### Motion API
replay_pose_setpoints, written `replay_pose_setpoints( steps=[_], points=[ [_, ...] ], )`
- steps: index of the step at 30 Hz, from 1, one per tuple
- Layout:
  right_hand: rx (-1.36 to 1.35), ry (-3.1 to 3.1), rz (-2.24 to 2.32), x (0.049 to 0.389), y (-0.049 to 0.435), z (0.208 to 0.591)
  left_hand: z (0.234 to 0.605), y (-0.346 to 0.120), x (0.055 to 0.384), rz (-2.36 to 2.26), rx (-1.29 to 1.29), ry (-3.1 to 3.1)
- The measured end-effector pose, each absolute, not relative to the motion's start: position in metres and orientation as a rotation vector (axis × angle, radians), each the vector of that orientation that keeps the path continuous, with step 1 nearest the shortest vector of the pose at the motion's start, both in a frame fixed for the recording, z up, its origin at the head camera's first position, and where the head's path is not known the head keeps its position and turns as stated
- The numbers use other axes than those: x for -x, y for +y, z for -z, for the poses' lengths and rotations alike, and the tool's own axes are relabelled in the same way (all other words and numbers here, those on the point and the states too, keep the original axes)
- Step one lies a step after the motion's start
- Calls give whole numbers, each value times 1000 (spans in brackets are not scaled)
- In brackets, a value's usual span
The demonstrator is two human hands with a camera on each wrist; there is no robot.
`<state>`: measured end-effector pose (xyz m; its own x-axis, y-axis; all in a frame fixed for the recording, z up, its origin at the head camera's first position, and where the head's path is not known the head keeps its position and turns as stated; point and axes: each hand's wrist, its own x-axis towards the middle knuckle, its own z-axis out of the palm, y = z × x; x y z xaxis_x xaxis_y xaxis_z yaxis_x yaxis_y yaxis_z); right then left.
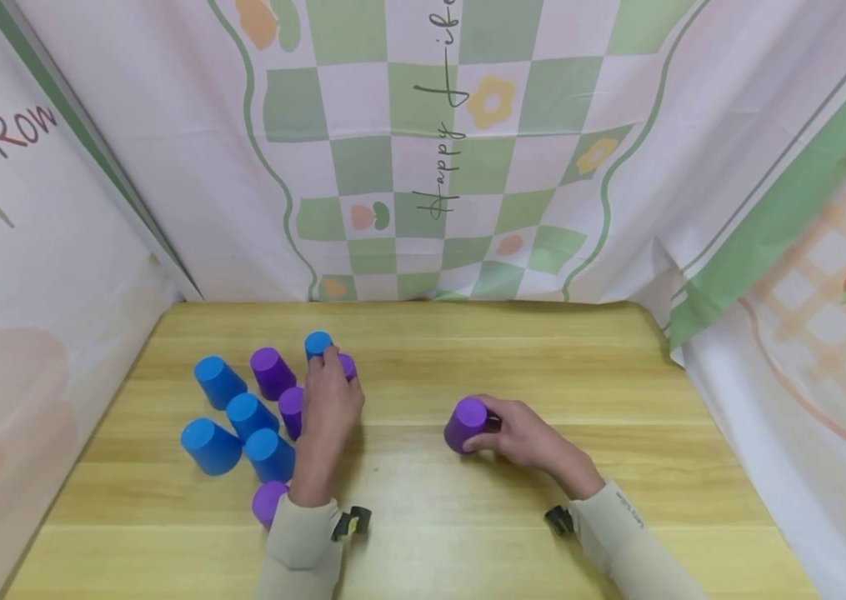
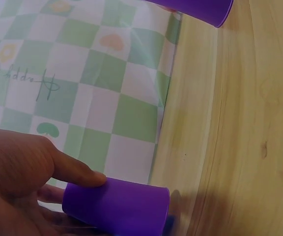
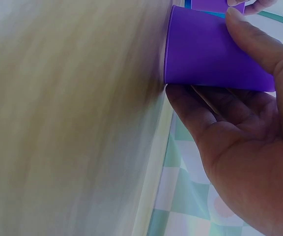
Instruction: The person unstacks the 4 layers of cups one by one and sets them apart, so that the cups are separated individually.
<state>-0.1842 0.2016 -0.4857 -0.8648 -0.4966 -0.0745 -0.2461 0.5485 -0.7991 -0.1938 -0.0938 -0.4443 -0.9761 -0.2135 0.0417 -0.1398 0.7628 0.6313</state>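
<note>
My right hand (image 1: 523, 433) grips a purple cup (image 1: 464, 427), which stands bottom-up on the table to the right of the others. In the right wrist view the thumb lies along one side of that cup (image 3: 215, 49), the fingers along the other, with its rim right at the wood. My left hand (image 1: 328, 400) holds another purple cup (image 1: 347, 367) at the group's far right edge, thumb on its side in the left wrist view, where the cup (image 2: 122, 206) shows in full colour. A blue cup (image 1: 317, 343) stands just beyond these fingers, partly hidden.
Left of my left hand stand several upside-down cups, blue (image 1: 211, 447) and purple (image 1: 272, 373) mixed. One purple cup (image 1: 268, 503) is partly covered by the left sleeve. The wooden table (image 1: 407, 533) ends at a printed curtain (image 1: 423, 167) behind, with more curtains on both sides.
</note>
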Motion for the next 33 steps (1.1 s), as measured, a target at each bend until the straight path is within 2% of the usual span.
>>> replay_pose_setpoints(
  steps=[22,33],
  points=[
    [604,2490,1229,184,201,485,448,-94,194,1016,-278,-2843],
    [623,2512,1207,185,201,485,437,-92,189,1051,-218,-2758]
  ],
)
